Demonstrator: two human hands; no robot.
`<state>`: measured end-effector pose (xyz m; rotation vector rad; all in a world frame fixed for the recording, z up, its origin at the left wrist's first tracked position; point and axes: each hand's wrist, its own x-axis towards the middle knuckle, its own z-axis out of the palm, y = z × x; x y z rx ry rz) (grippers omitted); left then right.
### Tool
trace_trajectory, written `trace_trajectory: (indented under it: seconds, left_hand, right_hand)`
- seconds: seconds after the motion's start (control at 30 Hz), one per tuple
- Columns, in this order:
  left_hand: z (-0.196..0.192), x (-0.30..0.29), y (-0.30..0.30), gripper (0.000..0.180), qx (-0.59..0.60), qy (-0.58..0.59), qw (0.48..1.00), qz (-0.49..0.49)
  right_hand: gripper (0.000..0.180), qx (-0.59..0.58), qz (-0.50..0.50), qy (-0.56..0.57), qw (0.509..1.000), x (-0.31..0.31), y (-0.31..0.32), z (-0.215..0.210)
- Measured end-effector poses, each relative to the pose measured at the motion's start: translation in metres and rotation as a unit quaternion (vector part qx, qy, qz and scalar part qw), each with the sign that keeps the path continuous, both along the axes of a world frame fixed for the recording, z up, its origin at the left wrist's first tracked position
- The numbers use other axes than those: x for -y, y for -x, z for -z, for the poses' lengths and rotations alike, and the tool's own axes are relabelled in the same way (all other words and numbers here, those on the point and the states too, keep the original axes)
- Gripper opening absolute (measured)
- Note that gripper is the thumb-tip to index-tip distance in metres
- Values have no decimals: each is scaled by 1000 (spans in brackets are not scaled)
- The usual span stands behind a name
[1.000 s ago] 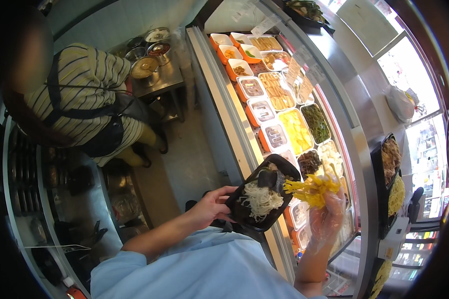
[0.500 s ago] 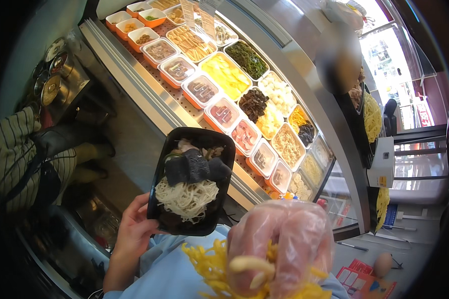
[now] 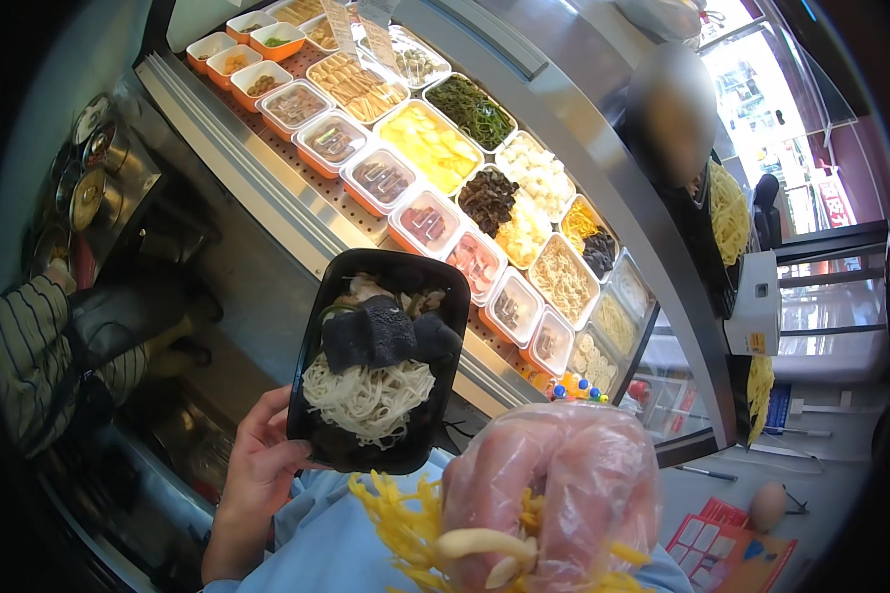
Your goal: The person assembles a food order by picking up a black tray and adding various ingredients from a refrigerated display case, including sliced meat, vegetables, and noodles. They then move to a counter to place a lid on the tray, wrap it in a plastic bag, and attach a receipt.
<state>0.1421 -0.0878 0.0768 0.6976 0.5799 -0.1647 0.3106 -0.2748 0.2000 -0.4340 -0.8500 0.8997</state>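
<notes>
Refrigerated counter (image 3: 267, 212) runs from 11 o'clock to 4 o'clock, its rows of ingredient tubs (image 3: 435, 148) filled. A second person in a striped sleeve (image 3: 20, 346) stands at 9 o'clock. Black oblong tray (image 3: 311, 336) sits at centre, holding pale noodles (image 3: 366, 395) and dark pieces. Left hand (image 3: 262, 469), at 7 o'clock, fingers clamped on the tray's near edge. Right hand (image 3: 564, 494), gloved in clear plastic, at 5 o'clock, fingers closed around yellow strips (image 3: 396, 519).

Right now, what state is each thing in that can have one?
Black tray: held up, filled with noodles and dark pieces.
Left hand: bare, gripping the tray.
Right hand: in a clear glove, clutching yellow strips.
Counter tubs: uncovered, filled.
</notes>
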Motion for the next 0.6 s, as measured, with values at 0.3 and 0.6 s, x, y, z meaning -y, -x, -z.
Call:
trace_trajectory:
  seconds: [0.3,0.6]
  left_hand:
    - [-8,2,-8,66,-24,24,999,-7]
    - [-4,1,-5,65,-8,26,1000,-4]
  right_hand:
    - [23,-5,6,-6,1000,3,3,0]
    - [24,-10,14,-5,1000,4,4,-2]
